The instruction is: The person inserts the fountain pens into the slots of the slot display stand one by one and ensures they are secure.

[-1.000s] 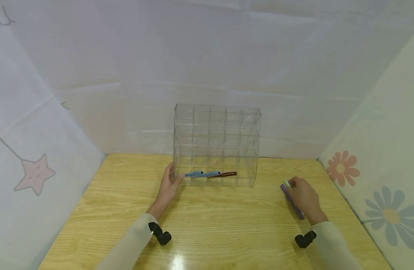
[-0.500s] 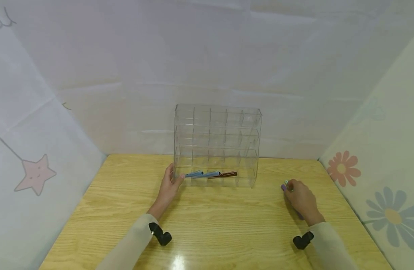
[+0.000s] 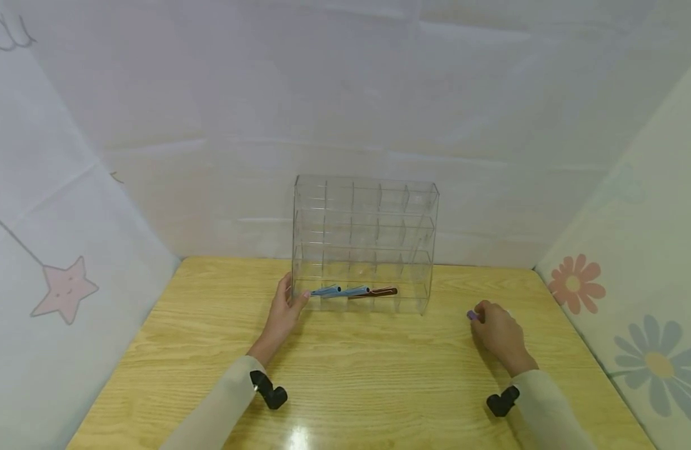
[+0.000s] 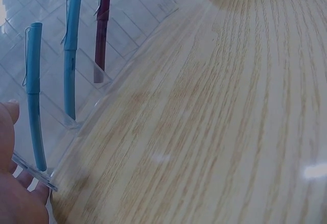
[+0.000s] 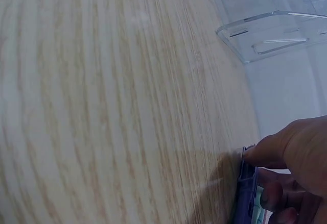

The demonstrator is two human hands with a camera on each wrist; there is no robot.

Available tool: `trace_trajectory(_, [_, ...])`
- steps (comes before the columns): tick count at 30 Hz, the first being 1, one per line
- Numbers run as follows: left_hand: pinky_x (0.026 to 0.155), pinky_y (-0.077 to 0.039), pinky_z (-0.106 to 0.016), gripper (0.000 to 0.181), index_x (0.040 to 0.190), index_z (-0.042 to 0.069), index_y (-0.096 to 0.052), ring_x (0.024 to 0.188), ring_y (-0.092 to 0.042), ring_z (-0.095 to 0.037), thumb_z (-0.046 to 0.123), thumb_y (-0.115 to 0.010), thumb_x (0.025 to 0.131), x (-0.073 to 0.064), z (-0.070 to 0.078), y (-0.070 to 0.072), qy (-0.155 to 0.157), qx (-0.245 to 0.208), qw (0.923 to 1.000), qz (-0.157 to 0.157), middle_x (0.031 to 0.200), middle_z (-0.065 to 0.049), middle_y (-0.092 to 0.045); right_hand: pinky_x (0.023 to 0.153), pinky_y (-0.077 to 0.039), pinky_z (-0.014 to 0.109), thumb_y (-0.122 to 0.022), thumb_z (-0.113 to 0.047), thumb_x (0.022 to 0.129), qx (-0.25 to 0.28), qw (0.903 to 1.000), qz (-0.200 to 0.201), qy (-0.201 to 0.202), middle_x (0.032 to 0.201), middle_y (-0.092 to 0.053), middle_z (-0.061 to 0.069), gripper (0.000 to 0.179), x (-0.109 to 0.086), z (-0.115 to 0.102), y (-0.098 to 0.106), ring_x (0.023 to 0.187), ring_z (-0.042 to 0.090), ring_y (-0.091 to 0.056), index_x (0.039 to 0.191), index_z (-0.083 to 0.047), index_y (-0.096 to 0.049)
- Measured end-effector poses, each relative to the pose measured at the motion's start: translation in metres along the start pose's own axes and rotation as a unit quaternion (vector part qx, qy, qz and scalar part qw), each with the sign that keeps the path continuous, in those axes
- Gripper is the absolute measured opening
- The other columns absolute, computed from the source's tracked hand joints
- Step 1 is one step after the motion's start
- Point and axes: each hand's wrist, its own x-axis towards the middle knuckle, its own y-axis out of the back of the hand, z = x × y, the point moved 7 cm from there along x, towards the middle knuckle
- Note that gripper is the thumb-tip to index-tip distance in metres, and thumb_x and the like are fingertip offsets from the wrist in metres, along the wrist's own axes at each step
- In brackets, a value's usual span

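Note:
A clear acrylic pen rack [image 3: 364,244] stands upright at the back of the table. Its bottom row holds two blue pens [image 3: 354,291] and a dark red-brown pen [image 3: 384,291], all leaning. My left hand [image 3: 282,312] grips the rack's lower left edge, thumb in front and fingers behind. Out to the right, my right hand [image 3: 499,331] pinches a purple pen [image 5: 247,193] near its cap end, low over the table. Beside the purple pen, a pale green pen [image 5: 259,206] shows between it and my curled fingers; most of it is hidden.
The wood-grain table [image 3: 379,387] reaches back to a pale cloth wall [image 3: 356,94]. Cloth panels with a pink star [image 3: 65,290] on the left and flowers [image 3: 659,365] on the right flank it.
My right hand has shifted slightly left and closed in over the purple pen, covering most of it and the pale green one. My left hand and the rack stay put.

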Motion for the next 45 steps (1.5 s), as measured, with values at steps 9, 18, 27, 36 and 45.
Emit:
trace_trajectory(9, [0.134, -0.02, -0.065, 0.074, 0.172, 0.013, -0.011, 0.165, -0.013, -0.05, 0.025, -0.055, 0.114, -0.001, 0.0, 0.001, 0.002, 0.002, 1.0, 0.001, 0.178, -0.023, -0.012, 0.065, -0.061, 0.047, -0.068, -0.016, 0.102, -0.013, 0.9998, 0.001, 0.012, 0.109, -0.076, 0.023, 0.031, 0.005, -0.006, -0.005, 0.082, 0.025, -0.072, 0.123, 0.006, -0.068])
trace_trajectory(18, [0.132, -0.023, -0.067, 0.077, 0.172, 0.012, -0.009, 0.165, -0.012, -0.051, 0.027, -0.056, 0.113, -0.002, 0.0, 0.0, -0.005, 0.002, 1.0, -0.004, 0.178, -0.023, -0.011, 0.069, -0.063, 0.05, -0.065, -0.021, 0.105, -0.002, 1.0, -0.008, 0.003, 0.113, -0.077, 0.024, 0.038, 0.001, -0.011, -0.001, 0.089, 0.032, -0.077, 0.128, 0.008, -0.064])
trace_trajectory(27, [0.132, -0.025, -0.064, 0.076, 0.172, 0.014, -0.009, 0.166, -0.012, -0.048, 0.028, -0.054, 0.114, -0.001, -0.003, 0.0, -0.002, 0.005, 1.0, -0.003, 0.179, -0.021, -0.011, 0.061, -0.06, 0.04, -0.066, -0.018, 0.102, 0.0, 1.0, 0.005, -0.004, 0.113, -0.075, 0.026, 0.039, -0.003, -0.021, 0.017, 0.082, 0.027, -0.074, 0.129, 0.011, -0.063])
trace_trajectory(36, [0.132, -0.026, -0.063, 0.078, 0.172, 0.014, -0.008, 0.166, -0.011, -0.048, 0.033, -0.055, 0.113, -0.001, -0.002, 0.001, -0.001, 0.005, 1.0, -0.003, 0.179, -0.021, -0.01, 0.058, -0.056, 0.032, -0.064, -0.02, 0.104, 0.008, 0.9999, 0.012, 0.002, 0.117, -0.075, 0.026, 0.042, -0.01, -0.03, 0.03, 0.079, 0.022, -0.07, 0.133, 0.011, -0.062])
trace_trajectory(45, [0.133, -0.025, -0.064, 0.078, 0.173, 0.015, -0.008, 0.166, -0.01, -0.049, 0.035, -0.055, 0.113, -0.001, -0.003, 0.0, 0.003, 0.002, 1.0, -0.005, 0.179, -0.021, -0.009, 0.057, -0.053, 0.03, -0.061, -0.023, 0.106, 0.028, 0.9993, 0.023, 0.001, 0.119, -0.074, 0.025, 0.042, -0.016, -0.038, 0.045, 0.076, 0.018, -0.068, 0.136, 0.007, -0.061])
